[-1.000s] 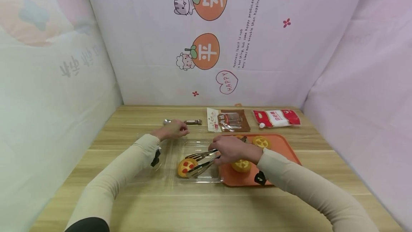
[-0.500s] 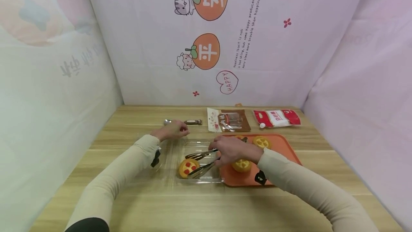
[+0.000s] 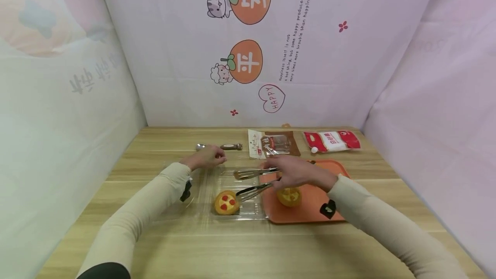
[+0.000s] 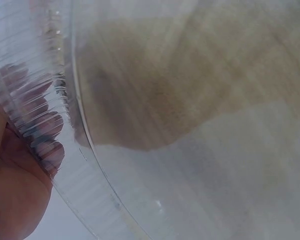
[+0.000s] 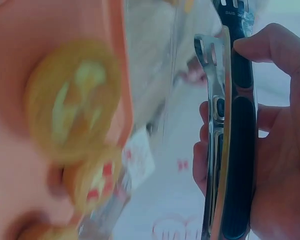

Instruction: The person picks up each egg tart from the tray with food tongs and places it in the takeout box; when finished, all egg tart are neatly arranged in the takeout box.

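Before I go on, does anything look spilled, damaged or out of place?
Nothing stands out: the red-topped tart in the clear container looks whole, the visible tarts on the orange tray look intact, and no spill shows.

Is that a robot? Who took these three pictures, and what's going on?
No robot here: the right hand and left hand belong to a person. The big picture comes from a camera worn on the head, looking forward and down. The other two come from a camera on each wrist, so things look close.

The right hand holds metal tongs, their ends spread apart. The left hand holds the edge of clear plastic. Near the tongs' tips, a round pastry with red bits sits in a clear box. Beside that, an orange tray holds more pastries. Farther back on the wooden table lie a brown packet, a red-and-white packet and a tool with a brown handle.
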Tool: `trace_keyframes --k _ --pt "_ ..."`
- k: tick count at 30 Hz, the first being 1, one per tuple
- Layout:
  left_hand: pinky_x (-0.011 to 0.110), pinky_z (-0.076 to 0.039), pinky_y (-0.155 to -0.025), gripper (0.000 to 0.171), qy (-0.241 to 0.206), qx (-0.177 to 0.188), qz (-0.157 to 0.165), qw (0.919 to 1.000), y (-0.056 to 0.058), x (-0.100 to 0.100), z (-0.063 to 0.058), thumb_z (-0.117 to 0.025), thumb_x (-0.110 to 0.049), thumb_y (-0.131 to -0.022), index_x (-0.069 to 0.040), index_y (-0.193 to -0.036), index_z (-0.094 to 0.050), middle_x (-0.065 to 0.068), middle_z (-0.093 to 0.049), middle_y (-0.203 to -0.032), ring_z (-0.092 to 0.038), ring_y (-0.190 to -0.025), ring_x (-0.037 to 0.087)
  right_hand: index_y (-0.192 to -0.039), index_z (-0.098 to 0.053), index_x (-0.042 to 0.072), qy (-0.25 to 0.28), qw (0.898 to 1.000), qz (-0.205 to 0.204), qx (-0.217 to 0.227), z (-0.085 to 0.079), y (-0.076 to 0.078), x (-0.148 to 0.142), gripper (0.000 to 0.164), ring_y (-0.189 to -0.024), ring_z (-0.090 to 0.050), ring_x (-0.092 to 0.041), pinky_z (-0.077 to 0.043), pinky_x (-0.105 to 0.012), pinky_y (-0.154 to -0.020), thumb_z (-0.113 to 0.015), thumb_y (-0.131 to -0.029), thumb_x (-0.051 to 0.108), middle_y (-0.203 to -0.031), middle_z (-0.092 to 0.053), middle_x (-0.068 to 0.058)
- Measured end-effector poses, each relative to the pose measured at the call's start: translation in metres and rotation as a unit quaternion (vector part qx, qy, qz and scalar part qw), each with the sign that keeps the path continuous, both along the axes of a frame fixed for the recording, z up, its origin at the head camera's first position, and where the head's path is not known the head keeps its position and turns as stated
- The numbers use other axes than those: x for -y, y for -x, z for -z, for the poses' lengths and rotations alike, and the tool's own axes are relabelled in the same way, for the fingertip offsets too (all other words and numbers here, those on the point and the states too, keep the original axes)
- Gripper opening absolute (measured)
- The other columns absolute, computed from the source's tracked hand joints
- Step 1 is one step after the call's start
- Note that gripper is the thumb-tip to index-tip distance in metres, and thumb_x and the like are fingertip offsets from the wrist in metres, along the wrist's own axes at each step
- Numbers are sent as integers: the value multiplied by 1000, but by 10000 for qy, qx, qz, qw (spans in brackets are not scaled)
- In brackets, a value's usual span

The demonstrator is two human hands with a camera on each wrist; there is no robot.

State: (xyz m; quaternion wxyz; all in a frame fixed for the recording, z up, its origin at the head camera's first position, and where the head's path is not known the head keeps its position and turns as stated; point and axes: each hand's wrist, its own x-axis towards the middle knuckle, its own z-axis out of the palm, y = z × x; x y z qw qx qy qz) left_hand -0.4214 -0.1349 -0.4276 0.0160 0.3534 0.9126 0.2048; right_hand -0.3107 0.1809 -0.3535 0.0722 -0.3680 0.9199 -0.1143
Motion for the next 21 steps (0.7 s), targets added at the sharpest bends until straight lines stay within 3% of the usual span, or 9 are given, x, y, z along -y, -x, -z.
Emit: trace_keyframes --k 4,9,16,21 --pt "25 -44 -61 15 -21 101 23 9999 0 -1 0 -61 -14 -96 -2 -94 -71 1 -61 -76 -51 -66 11 -129 -60 10 156 9975 696 -12 -5 2 -48 52 -108 -59 -25 -51 -45 -86 -72 -81 28 -125 -61 -6" --pt "25 -43 -59 15 -111 107 11 9999 0 0 2 -61 -14 -96 -2 -93 -70 1 -61 -75 -51 -63 10 -122 -62 4 125 9890 1438 -334 -3 6 -119 48 -103 -63 -29 -52 -49 -84 -72 -81 26 -118 -65 -12" --pt "26 -44 -59 15 -73 148 29 9999 -1 1 6 -61 -14 -96 -3 -92 -71 0 -61 -76 -51 -64 11 -107 -67 1 105 9785 2011 -453 10 -9 -195 42 -85 -61 -22 -50 -41 -71 -75 -76 28 -99 -68 -10" --pt "26 -44 -59 15 -86 84 -20 9999 1 -1 5 -61 -14 -96 -3 -91 -71 0 -61 -75 -51 -64 11 -106 -66 0 147 9739 2223 -443 20 -16 -220 42 -78 -58 -19 -47 -37 -66 -76 -76 28 -93 -66 -7"
